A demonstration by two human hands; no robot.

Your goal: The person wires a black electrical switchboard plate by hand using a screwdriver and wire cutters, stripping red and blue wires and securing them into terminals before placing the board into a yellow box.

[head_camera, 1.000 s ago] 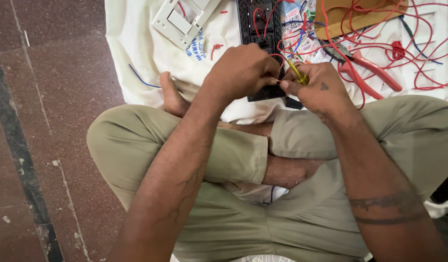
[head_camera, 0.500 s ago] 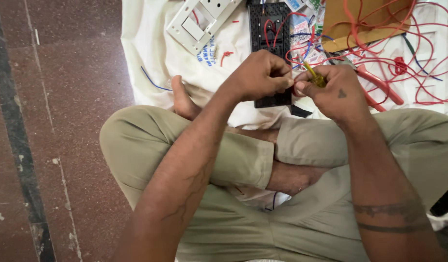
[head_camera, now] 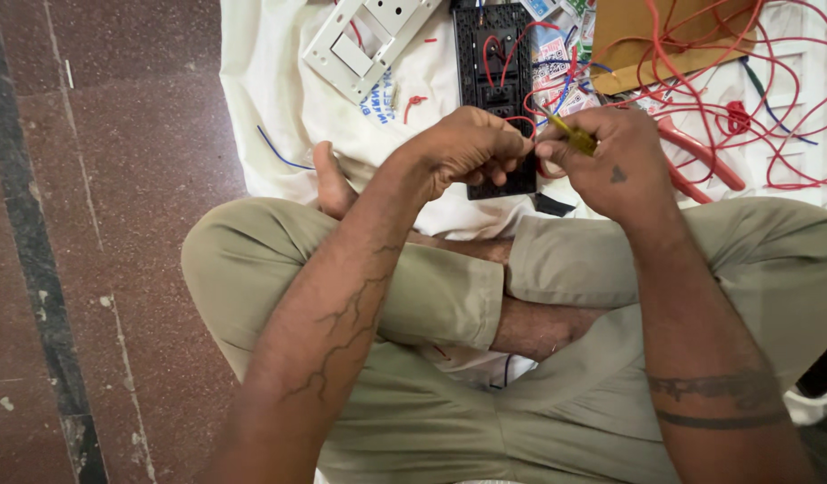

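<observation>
— What's the black thing in the middle?

— A long black switch board (head_camera: pixel 496 63), hard moulded plastic with a fine grid texture, lying flat on a creased white cloth (head_camera: pixel 270 99) spread over the speckled reddish stone floor (head_camera: pixel 117 179). Thin red wires (head_camera: pixel 507 49) loop out of its back.

— And the hands?

— Both sit at the near end of the switch board. The left hand (head_camera: pixel 463 148) rests curled on that end, its fingers together, pinched on a loop of the red wire. The right hand (head_camera: pixel 610 161) is just to the right of the board's near end, fingers clamped on a slim yellow-handled screwdriver (head_camera: pixel 575 139) whose tip points toward the left hand.

— What else is about?

— Left of the switch board lies a white plastic frame (head_camera: pixel 368 40), glossy, with square openings; one opening holds a white rocker piece, others look empty. Right of the board there is a flat brown cardboard piece (head_camera: pixel 646 36) under a loose tangle of red wire (head_camera: pixel 754 108), and red-handled pliers (head_camera: pixel 700 161) lie just beyond the right hand. A short blue wire (head_camera: pixel 274 152) curves on the cloth left of the board. The person sits cross-legged in soft olive trousers (head_camera: pixel 431 296).
</observation>
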